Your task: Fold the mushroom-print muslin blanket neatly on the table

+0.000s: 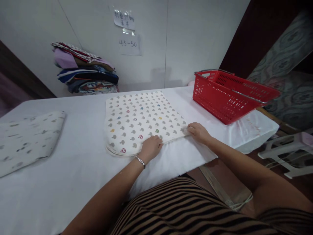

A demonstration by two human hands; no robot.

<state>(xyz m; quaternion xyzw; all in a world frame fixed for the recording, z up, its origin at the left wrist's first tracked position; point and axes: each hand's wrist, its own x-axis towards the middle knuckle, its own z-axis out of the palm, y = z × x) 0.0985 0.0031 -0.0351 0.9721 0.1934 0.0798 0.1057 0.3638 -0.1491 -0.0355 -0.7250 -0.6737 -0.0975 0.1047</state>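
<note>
Wall sign reads "45-50" behind patterned cloth.

Your only camera rides on your head, facing forward and down over the table to the wall, close above your left hand and right hand.

Folded cloth at centre of surface; left hand on its near edge, right hand at its near right corner. Second folded cloth far left, well apart. Clothes stack behind, back left, against wall. Basket right rear. Stool beyond right edge, lower down.
</note>
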